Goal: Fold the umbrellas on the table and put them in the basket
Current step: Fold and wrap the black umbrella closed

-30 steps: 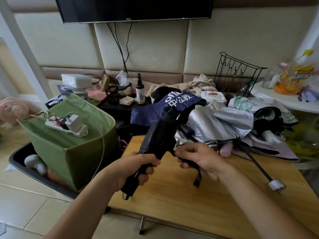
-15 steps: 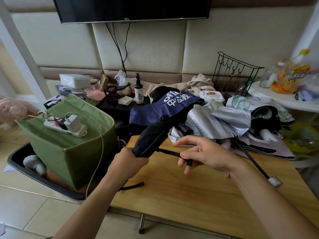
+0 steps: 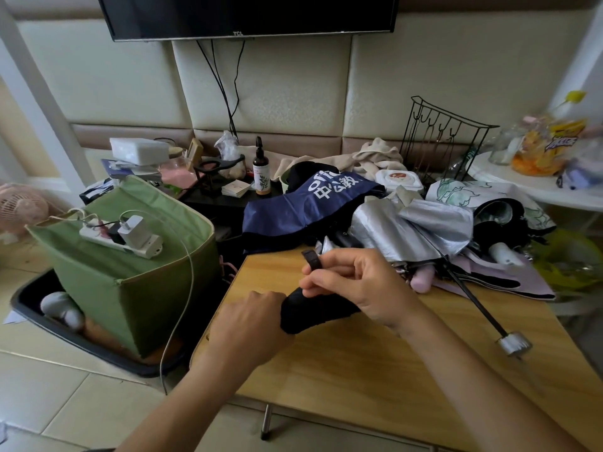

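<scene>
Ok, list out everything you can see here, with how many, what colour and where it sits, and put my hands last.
black umbrella: 1, black, rolled, held over the table
strap: 1, black, sticking up from the right fingers
blue umbrella: 1, navy with white print, back of table
silver umbrella: 1, silver, unfolded, shaft reaching toward the front right
table: 1, light wood
basket: 1, green fabric, on the floor left of the table
power strip: 1, white, on the basket rim
bottle: 1, dark, behind the umbrellas
television: 1, black, on the wall
left hand: grips the rolled umbrella's near end
right hand: pinches the strap
</scene>
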Available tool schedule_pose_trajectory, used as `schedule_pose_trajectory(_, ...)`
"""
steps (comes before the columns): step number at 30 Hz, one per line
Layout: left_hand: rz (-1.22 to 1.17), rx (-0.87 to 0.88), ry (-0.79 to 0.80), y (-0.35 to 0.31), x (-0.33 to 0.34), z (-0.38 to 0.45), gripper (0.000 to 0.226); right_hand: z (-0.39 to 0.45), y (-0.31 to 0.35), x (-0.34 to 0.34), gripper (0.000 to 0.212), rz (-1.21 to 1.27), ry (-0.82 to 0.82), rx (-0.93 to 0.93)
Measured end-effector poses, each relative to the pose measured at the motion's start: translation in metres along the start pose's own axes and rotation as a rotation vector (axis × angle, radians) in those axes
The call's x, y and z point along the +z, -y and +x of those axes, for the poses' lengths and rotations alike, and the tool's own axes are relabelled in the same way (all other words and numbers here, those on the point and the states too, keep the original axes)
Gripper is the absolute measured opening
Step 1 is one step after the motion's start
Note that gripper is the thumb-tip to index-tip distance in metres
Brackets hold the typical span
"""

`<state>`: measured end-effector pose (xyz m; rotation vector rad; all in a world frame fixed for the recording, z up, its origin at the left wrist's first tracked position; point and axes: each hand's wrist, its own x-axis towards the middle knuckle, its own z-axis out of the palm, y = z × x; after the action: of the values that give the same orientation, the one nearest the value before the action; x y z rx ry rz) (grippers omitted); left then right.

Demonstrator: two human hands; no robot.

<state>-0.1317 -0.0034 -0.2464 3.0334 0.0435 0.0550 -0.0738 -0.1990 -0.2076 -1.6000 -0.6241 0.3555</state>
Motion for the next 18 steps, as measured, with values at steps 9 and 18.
schedule_pose_trajectory(9, 0.121, 0.310, -0.129, -0.006, -0.001, -0.002, 0.023, 0.006, -0.018, -0.002, 0.025, -0.475, -0.358, -0.105)
schedule_pose_trajectory(18, 0.249, 0.457, -0.629, 0.000, 0.011, 0.006, 0.023, 0.011, -0.033, -0.011, 0.036, -0.786, -0.203, 0.143)
